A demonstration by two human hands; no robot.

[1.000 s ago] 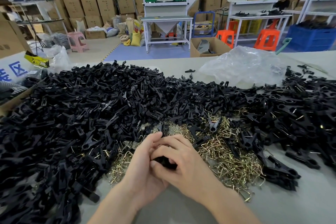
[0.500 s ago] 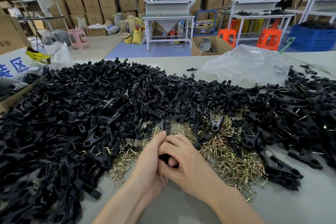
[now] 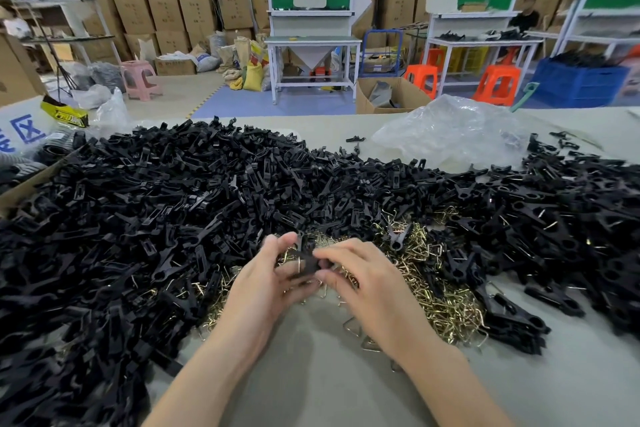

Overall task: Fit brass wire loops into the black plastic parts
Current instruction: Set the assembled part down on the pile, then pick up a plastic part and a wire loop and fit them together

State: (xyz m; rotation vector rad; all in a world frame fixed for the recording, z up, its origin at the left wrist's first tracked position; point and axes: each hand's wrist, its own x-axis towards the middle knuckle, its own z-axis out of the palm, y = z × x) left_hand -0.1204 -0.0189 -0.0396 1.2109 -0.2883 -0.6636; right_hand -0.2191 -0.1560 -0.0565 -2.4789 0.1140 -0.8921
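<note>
The black part [image 3: 307, 263] sat just above centre, over the table [image 3: 329, 378], a brass loop [image 3: 298, 264] against it. The left hand [image 3: 263, 282] curled round it from nine o'clock and the right hand [image 3: 375, 288] pinched it from three. Loose loops [image 3: 440, 302] lay at three o'clock, the black heap [image 3: 166, 204] at ten, and a clear bag [image 3: 450, 135] at one.

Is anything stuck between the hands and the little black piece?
No, nothing visible is in the way. The left hand and right hand both pinch the part between their fingertips, just above the pile of loops. Blur hides whether a loop is fitted in it.
</note>
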